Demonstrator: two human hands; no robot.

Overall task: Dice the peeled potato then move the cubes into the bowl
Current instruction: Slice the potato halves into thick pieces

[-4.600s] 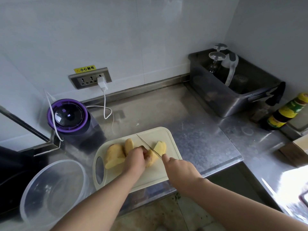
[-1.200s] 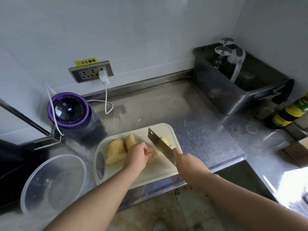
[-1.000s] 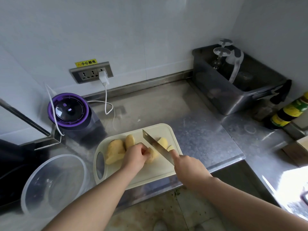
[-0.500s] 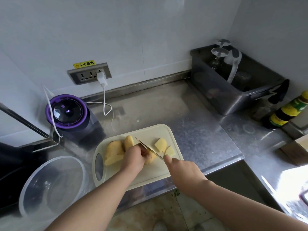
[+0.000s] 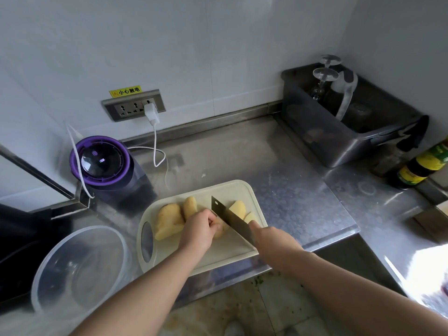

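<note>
**Steel desk: potato being diced**

A potato piece is pinned under the curled left hand. A cleaver is gripped by the right hand, its blade slanted just beside those knuckles. Fingertips are best kept tucked, slices even. On the cutting board, larger pieces lie further left; the clear bowl is set beyond its left end.
</note>
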